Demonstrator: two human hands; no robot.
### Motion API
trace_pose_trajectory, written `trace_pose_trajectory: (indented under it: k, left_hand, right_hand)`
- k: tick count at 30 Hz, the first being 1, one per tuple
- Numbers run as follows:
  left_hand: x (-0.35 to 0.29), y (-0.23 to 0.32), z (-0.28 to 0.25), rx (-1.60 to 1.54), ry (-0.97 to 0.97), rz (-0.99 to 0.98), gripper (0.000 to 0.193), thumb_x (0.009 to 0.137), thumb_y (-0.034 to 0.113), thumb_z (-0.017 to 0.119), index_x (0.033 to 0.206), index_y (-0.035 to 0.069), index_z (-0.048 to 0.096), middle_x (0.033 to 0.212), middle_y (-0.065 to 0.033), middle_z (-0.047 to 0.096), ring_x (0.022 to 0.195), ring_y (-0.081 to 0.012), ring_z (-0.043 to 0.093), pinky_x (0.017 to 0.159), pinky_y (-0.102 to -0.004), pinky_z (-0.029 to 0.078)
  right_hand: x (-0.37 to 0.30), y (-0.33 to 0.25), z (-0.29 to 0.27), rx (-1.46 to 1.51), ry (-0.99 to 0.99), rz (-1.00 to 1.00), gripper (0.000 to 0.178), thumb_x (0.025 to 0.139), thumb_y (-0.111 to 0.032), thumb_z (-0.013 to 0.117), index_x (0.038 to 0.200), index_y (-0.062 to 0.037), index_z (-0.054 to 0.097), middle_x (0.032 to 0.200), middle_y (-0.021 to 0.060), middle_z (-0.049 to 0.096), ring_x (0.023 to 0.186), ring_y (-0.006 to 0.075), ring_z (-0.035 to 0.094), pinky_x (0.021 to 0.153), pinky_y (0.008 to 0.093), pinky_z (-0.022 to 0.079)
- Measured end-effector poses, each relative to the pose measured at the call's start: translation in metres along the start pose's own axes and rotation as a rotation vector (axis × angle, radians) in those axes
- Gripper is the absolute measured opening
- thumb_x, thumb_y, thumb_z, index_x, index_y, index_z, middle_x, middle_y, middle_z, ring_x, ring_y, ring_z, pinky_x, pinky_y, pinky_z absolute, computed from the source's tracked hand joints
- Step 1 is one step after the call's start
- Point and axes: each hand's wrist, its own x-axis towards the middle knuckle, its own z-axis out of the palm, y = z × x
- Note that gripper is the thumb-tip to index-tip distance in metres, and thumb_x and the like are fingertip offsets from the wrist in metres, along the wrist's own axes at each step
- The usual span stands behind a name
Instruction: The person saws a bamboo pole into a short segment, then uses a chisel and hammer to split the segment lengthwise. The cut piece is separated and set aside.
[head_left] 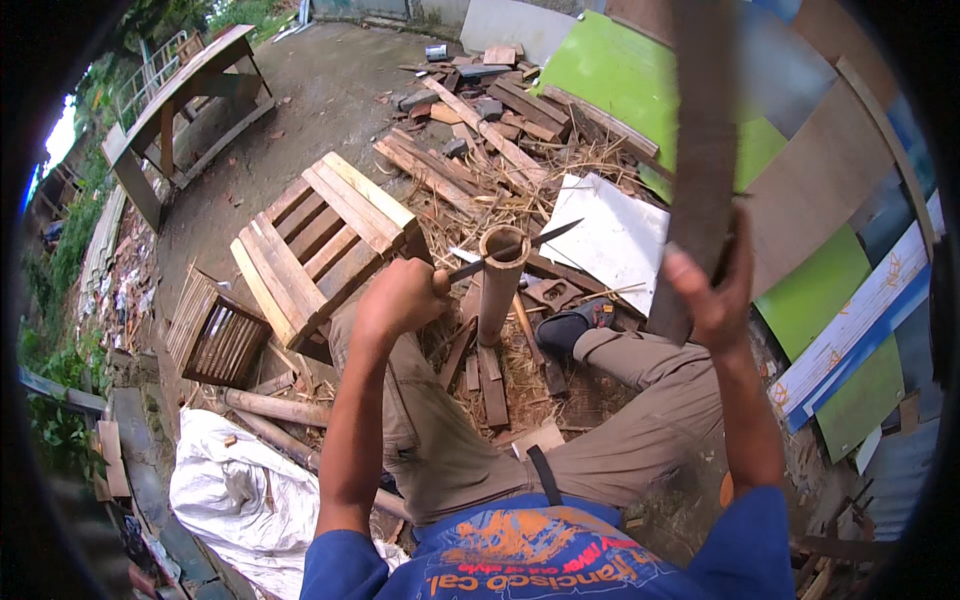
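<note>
A bamboo section (500,290) stands upright between my legs, its hollow, cut end facing up. My left hand (405,298) is closed round the handle of a knife, and the handle itself is hidden in the fist. The dark knife blade (558,232) lies across the bamboo's top, with its pointed tip sticking out past the right side. In my right hand (715,300) is a long, dark wooden piece (703,130), raised upright to the right of the bamboo. Its upper part is blurred and runs out of the picture.
Left of the bamboo is a slatted wooden crate (325,245), beside a bamboo-slat basket (215,330). Scrap wood (480,130) and straw lie ahead. A white board (605,240) sits near my shoe (570,330). A white sack (235,490) lies lower left; green panels (610,75) stand right.
</note>
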Motion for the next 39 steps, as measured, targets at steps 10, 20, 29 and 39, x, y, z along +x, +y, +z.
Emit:
trace_pose_trajectory:
  k: [10, 20, 29, 39]
  left_hand:
    - [0.01, 0.016, -0.006, 0.109, -0.078, -0.018, 0.035, 0.082, 0.034, 0.073, 0.086, -0.001, 0.073, 0.085, -0.0265, 0.069, 0.081, -0.0421, 0.069, 0.077, -0.0501, 0.056]
    - [0.03, 0.025, -0.017, 0.095, -0.183, 0.016, 0.037, 0.083, 0.032, 0.073, 0.084, -0.004, 0.07, 0.083, -0.0279, 0.068, 0.081, -0.0433, 0.068, 0.073, -0.0491, 0.054]
    - [0.031, 0.002, -0.039, 0.252, -0.175, -0.131, 0.033, 0.084, 0.033, 0.07, 0.095, 0.003, 0.074, 0.092, -0.0239, 0.071, 0.088, -0.0397, 0.07, 0.08, -0.0473, 0.056]
    - [0.041, 0.022, -0.033, 0.325, -0.114, 0.04, 0.027, 0.078, 0.024, 0.075, 0.091, 0.001, 0.074, 0.083, -0.0218, 0.071, 0.078, -0.0371, 0.07, 0.07, -0.0449, 0.055]
  right_hand:
    - [-0.064, 0.087, 0.002, -0.32, -0.351, 0.45, 0.073, 0.08, -0.041, 0.078, 0.132, 0.0017, 0.049, 0.12, 0.0204, 0.064, 0.11, 0.0259, 0.062, 0.093, 0.0359, 0.05]
    - [-0.049, 0.148, -0.004, -0.162, 0.052, 0.039, 0.064, 0.089, -0.031, 0.07, 0.138, 0.0006, 0.042, 0.123, 0.0172, 0.056, 0.113, 0.0261, 0.055, 0.098, 0.0373, 0.044]
    - [-0.028, 0.04, -0.017, 0.068, -0.087, 0.302, 0.071, 0.084, -0.039, 0.074, 0.134, 0.0047, 0.048, 0.116, 0.0143, 0.063, 0.102, 0.0214, 0.064, 0.09, 0.0347, 0.052]
    - [-0.134, 0.154, 0.071, 0.016, -0.297, 0.645, 0.066, 0.085, -0.033, 0.077, 0.131, 0.0051, 0.049, 0.121, 0.0164, 0.064, 0.111, 0.0232, 0.06, 0.1, 0.0366, 0.046]
